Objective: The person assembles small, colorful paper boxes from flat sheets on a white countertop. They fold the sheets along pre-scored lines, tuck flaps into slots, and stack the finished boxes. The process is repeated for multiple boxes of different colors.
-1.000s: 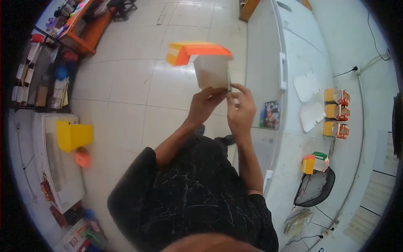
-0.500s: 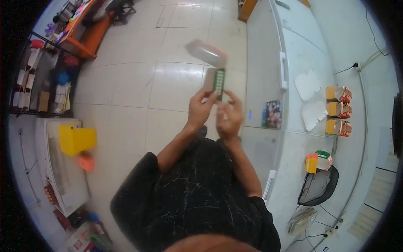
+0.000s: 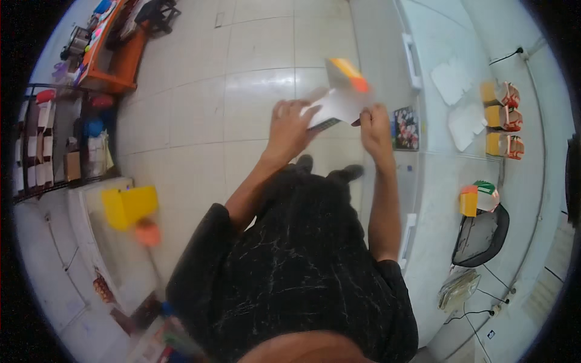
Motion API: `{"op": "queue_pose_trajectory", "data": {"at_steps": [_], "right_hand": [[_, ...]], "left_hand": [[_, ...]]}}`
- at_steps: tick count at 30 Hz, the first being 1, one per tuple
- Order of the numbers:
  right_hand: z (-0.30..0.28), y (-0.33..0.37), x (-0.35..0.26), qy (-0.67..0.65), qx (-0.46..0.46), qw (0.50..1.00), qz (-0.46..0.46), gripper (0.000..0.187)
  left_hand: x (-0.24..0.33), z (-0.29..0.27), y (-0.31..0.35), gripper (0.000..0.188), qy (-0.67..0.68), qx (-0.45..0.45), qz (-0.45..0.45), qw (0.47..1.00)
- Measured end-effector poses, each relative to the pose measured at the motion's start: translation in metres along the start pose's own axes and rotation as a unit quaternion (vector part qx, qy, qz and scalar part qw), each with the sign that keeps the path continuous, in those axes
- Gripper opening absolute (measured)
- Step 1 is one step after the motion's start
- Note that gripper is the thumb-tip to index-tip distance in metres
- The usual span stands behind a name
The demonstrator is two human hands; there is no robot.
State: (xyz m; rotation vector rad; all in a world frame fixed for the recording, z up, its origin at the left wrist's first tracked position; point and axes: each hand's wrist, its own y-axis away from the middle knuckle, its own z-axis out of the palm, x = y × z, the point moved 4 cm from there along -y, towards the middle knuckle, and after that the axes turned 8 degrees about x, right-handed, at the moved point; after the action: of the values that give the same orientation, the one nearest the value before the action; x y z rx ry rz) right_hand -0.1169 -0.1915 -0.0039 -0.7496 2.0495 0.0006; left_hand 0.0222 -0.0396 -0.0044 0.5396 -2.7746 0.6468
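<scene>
Left fingers: the left hand [image 3: 289,130] gripped the left end of a paperboard carton [image 3: 339,104], its thumb laid over the white inside and the other fingers bunched at that end.
Right fingers: the right hand [image 3: 376,130] pinched the carton's right edge between thumb and curled fingers.
Carton: it was held in the air between both hands, over the tiled floor [image 3: 193,121], partly opened, with a yellow-and-orange flap [image 3: 348,74] standing at its far side and a dark green strip along its near edge; motion blurred it somewhat.
Freezer's left side: the carton hung near the front of a white chest freezer [image 3: 439,175], where a floral picture [image 3: 405,128] showed just beyond the right hand.
Freezer top: two white cut-out sheets [image 3: 465,127] lay left of three orange-and-red cartons [image 3: 495,116], which stood in a row along the right edge; nearer the person, an orange, green and white carton [image 3: 469,202] sat at the end of a black-rimmed basket [image 3: 504,230].
Left side: a yellow bin [image 3: 132,206] stood at the upper right corner of a white cabinet [image 3: 124,257].
</scene>
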Motion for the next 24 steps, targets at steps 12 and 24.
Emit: {"op": "queue_pose_trajectory", "data": {"at_steps": [12, 24], "right_hand": [[-0.037, 0.021, 0.013, -0.208, 0.031, 0.955, 0.210, 0.012], [-0.029, 0.006, -0.014, -0.168, -0.044, 0.982, -0.072, 0.004]], "left_hand": [[0.051, 0.047, -0.011, 0.019, 0.271, 0.022, -0.039, 0.961], [0.080, 0.029, -0.006, 0.027, 0.415, 0.069, -0.376, 0.826]]}}
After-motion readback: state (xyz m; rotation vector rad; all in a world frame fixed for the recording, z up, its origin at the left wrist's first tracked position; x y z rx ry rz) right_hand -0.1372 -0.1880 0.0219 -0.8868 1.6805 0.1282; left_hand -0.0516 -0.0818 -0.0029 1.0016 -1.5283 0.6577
